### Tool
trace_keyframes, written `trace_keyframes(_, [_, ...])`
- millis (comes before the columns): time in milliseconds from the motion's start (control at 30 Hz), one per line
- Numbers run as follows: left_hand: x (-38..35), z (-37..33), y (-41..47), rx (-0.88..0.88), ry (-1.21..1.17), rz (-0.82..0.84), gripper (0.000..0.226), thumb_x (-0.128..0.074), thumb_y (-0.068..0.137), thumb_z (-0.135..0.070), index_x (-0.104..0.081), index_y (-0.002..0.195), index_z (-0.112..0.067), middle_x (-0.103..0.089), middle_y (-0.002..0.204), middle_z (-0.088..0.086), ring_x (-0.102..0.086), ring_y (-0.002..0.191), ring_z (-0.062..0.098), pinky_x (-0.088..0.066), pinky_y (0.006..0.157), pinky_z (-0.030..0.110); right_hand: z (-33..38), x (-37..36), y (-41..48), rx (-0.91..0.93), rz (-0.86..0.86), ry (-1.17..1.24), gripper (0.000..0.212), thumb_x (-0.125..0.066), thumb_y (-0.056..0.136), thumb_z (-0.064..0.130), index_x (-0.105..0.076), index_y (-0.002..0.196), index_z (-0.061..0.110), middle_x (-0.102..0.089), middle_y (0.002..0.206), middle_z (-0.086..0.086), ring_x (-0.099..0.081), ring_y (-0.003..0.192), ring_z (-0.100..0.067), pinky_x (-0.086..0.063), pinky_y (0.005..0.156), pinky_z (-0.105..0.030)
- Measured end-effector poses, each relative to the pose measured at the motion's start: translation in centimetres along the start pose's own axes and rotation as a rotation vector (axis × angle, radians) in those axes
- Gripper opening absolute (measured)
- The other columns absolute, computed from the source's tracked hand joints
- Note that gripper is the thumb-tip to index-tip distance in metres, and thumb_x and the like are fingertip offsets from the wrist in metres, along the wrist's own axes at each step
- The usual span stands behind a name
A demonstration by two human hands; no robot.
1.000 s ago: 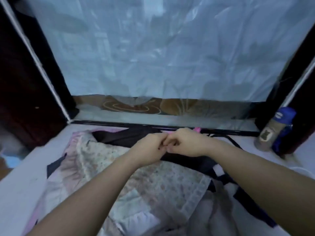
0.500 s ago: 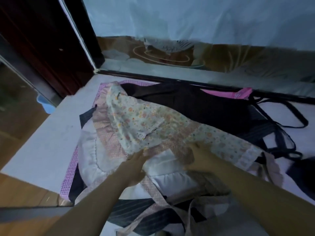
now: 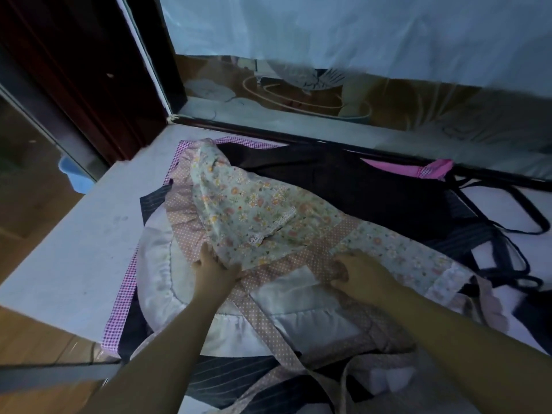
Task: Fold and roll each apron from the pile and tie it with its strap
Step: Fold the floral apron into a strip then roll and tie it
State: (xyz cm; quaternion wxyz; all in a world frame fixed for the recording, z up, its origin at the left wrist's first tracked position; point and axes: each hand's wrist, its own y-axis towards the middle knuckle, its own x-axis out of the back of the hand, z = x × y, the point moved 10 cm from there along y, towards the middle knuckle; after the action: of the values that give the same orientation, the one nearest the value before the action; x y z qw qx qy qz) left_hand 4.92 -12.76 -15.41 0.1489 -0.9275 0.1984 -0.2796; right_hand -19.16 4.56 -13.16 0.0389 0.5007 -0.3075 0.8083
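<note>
Pink floral apron (image 3: pixel 254 216) in right grip (image 3: pixel 358 273)

You are in a room of a home, as far as the view tells. Your white worktop (image 3: pixel 74 249) stands beside a dark wooden door (image 3: pixel 74 70), with a wooden floor (image 3: pixel 24 219) to its left and a blue plastic tub (image 3: pixel 73 177) set down there. A pale sheet (image 3: pixel 328 28) hangs across the back, and below its edge lies a brown cover (image 3: pixel 298 97) with swirling patterns, like bedding. The pile of aprons (image 3: pixel 254 216) on the worktop is household cloth: florals, dots, stripes and pink check.
</note>
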Motion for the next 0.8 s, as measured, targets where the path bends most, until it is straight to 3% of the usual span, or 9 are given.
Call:
trace_keyframes(67, [0.8,0.0,0.4,0.049,0.027,-0.063,0.079,-0.070,0.083,-0.022,-0.024,0.146,-0.009,-0.062,0.092,0.007,-0.060,0.080,0.024,-0.044,0.058,0.027,1.2,-0.6,0.2,0.007,0.009,-0.063,0.058,-0.058,0.090,0.039,-0.038,0.141,0.019,-0.039,0.141,-0.006,-0.040,0.127,-0.025,-0.041,0.100,-0.037])
trace_keyframes(100, [0.9,-0.3,0.6,0.028,0.066,-0.073,0.071,-0.068,0.086,-0.021,-0.029,0.144,-0.007,-0.062,0.085,0.006,-0.059,0.076,0.024,-0.042,0.058,0.028,1.6,-0.8,0.3,0.009,-0.001,-0.094,0.061,-0.057,0.091,0.039,-0.034,0.143,0.019,-0.037,0.142,-0.006,-0.038,0.128,-0.026,-0.041,0.100,-0.038])
trace_keyframes(233, [1.2,-1.1,0.8,-0.032,0.314,-0.036,0.040,-0.065,0.088,-0.026,-0.056,0.125,-0.015,-0.066,0.094,0.004,-0.061,0.089,0.025,-0.042,0.071,0.030,2.3,-0.6,0.7,-0.026,-0.078,-0.209,0.067,-0.056,0.090,0.036,-0.022,0.146,0.020,-0.030,0.145,-0.008,-0.035,0.129,-0.028,-0.040,0.097,-0.040])
trace_keyframes(333, [1.2,-0.8,0.8,-0.076,0.415,-0.005,0.010,-0.061,0.089,-0.024,-0.058,0.096,-0.031,-0.069,0.107,0.000,-0.062,0.095,0.021,-0.049,0.087,0.034,2.6,-0.9,1.3,-0.037,-0.090,-0.308,0.064,-0.054,0.088,0.028,-0.025,0.144,0.017,-0.033,0.141,-0.010,-0.036,0.127,-0.029,-0.041,0.095,-0.038])
trace_keyframes(400, [1.1,-1.0,0.7,-0.142,0.503,0.008,0.016,-0.063,0.088,-0.027,-0.058,0.103,-0.029,-0.063,0.119,0.003,-0.059,0.105,0.025,-0.048,0.094,0.042,2.7,-0.8,1.6,-0.034,-0.115,-0.338,0.056,-0.050,0.090,0.022,-0.031,0.142,0.016,-0.037,0.138,-0.010,-0.038,0.124,-0.028,-0.043,0.094,-0.037])
trace_keyframes(500, [0.4,-3.2,-0.6,-0.382,0.779,-0.028,0.063,-0.069,0.082,-0.040,-0.042,0.138,-0.025,-0.038,0.141,0.006,-0.042,0.128,0.030,-0.036,0.108,0.049,2.2,0.0,2.0,-0.011,-0.156,-0.255,0.041,-0.046,0.092,0.015,-0.048,0.133,0.015,-0.050,0.131,-0.006,-0.048,0.117,-0.024,-0.047,0.090,-0.033])
trace_keyframes(600, [-2.2,-6.3,-3.0,-0.720,0.980,-0.047,0.084,-0.078,0.070,-0.047,-0.038,0.141,-0.025,-0.043,0.143,0.012,-0.046,0.128,0.035,-0.031,0.107,0.058,2.0,1.9,1.5,0.016,-0.191,-0.153,0.031,-0.042,0.092,0.014,-0.065,0.112,0.016,-0.065,0.111,-0.003,-0.059,0.100,-0.021,-0.048,0.074,-0.030])
trace_keyframes(700, [-4.8,-7.9,-3.7,-0.852,1.069,-0.010,0.085,-0.076,0.066,-0.054,-0.040,0.138,-0.026,-0.052,0.137,0.010,-0.053,0.124,0.034,-0.032,0.100,0.061,3.0,4.8,0.5,0.080,-0.250,-0.094,0.027,-0.043,0.091,0.013,-0.069,0.098,0.017,-0.068,0.098,-0.001,-0.061,0.090,-0.019,-0.042,0.064,-0.028])
trace_keyframes(800, [-6.8,-10.4,-4.2,-0.857,1.020,0.079,0.079,-0.063,0.079,-0.055,-0.027,0.144,-0.028,-0.048,0.142,0.002,-0.043,0.134,0.029,-0.021,0.111,0.060,4.7,8.3,-1.3,0.155,-0.297,0.032,0.029,-0.046,0.090,0.012,-0.072,0.101,0.021,-0.070,0.100,0.005,-0.061,0.090,-0.015,-0.050,0.074,-0.031])
